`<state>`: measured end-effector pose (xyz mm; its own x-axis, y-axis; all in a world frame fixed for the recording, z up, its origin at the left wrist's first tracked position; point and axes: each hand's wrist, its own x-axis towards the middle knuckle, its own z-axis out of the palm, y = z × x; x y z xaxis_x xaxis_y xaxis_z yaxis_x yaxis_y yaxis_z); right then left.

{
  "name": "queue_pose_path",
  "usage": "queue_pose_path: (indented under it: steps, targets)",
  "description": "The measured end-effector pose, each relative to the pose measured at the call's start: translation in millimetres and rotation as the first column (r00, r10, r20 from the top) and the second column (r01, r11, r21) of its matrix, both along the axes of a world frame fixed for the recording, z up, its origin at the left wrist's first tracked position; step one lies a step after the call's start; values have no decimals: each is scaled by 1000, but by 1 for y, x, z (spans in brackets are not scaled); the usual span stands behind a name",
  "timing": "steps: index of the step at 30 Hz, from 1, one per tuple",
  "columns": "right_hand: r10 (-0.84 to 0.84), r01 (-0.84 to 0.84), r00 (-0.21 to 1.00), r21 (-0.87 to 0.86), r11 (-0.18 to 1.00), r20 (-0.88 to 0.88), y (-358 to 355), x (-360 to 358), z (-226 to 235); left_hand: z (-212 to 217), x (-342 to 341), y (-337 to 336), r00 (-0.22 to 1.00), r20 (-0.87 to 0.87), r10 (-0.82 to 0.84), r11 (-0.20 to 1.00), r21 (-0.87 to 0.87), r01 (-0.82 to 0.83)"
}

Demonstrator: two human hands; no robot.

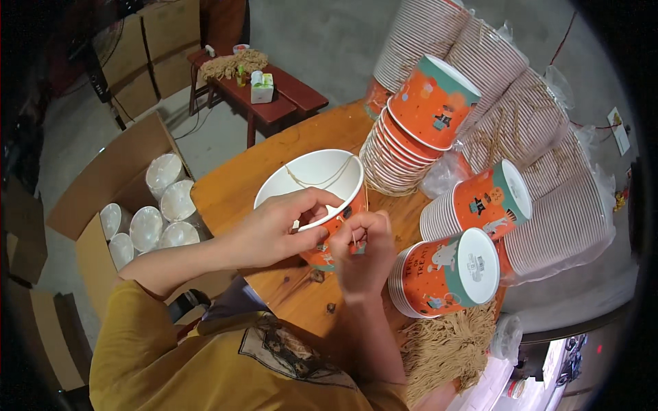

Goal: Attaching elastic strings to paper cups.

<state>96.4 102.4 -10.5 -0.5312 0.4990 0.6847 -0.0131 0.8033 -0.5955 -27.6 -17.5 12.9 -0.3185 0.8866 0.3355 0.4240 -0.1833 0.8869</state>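
Observation:
In front of me an orange paper bucket (308, 171) with a white inside stands tilted on the wooden table. A thin tan cord (319, 183) loops across its mouth. My left hand (291, 222) grips the near rim, fingers inside and thumb outside. Against the bucket's outer wall my right hand (363, 250) is closed in a pinch, with a bit of cord showing at its fingertips. Part of the bucket's printed side is hidden behind both hands.
Stacked orange buckets (439, 264) lie on the table's right, beside a bundle of tan cords (445, 346). Taller bagged stacks (548, 212) rise behind them. Left of the table, an open carton (103, 185) holds several wrapped bucket stacks (146, 228). A red bench (288, 92) stands beyond.

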Motion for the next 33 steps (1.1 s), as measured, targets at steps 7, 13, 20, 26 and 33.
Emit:
queue_pose_path:
  steps: [7,13,20,26,33]
  targets:
    - [22,-22,1000,33,999,0,-1,1,2,5,-2,-4,1000,11,-12,993,-115,13]
    - [30,-31,1000,47,998,5,0,1,0,4,-1,-4,1000,-6,-11,993,-121,10]
    - [17,-18,1000,17,1000,26,1,2,0,1,-4,1,984,140,-109,992,-48,117]
    - [50,-50,999,-6,999,18,-1,-1,-5,-10,-11,11,958,237,-162,974,-116,193]
    - [187,-163,965,-136,977,186,16,3,-3,1,-6,12,906,-423,-20,968,-235,-89]
